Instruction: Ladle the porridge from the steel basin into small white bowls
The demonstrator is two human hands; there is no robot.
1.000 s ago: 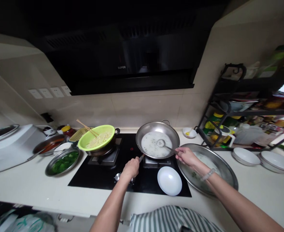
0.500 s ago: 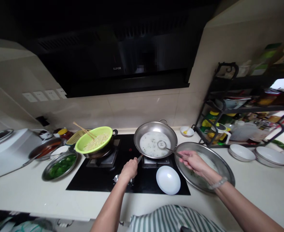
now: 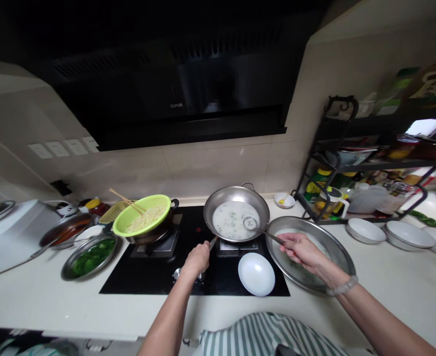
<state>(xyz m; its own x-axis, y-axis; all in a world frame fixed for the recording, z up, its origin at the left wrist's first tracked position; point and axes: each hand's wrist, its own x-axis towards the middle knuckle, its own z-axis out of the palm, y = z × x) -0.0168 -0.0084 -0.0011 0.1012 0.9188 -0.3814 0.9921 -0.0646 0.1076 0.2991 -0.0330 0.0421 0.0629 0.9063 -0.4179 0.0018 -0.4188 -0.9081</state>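
My left hand [image 3: 198, 258] is wrapped round the handle of a steel wok [image 3: 257, 207] on the right burner. White soup [image 3: 230, 220] with green bits lies in the wok. A ladle [image 3: 268, 234] is gripped by its handle in my right hand [image 3: 301, 252], its bowl in the soup near the wok's right side. Beneath my right hand sits a wide steel basin [image 3: 342, 247] with pale liquid in it, partly hidden by the hand and wrist. A white bowl [image 3: 256, 274] rests on the hob's front edge, between my two arms.
A green colander [image 3: 129, 212] of noodles with chopsticks sits over a pot on the left burner. Farther left stand a dish of greens [image 3: 94, 258] and a pan of red sauce [image 3: 69, 230]. White bowls [image 3: 366, 232] and a spice rack [image 3: 336, 173] are at right; a range hood [image 3: 196, 74] overhangs.
The ladle's bowl has shifted slightly within the soup toward the wok's right side, and my right hand moved a little with it. My left hand stays on the wok handle. The view turned slightly.
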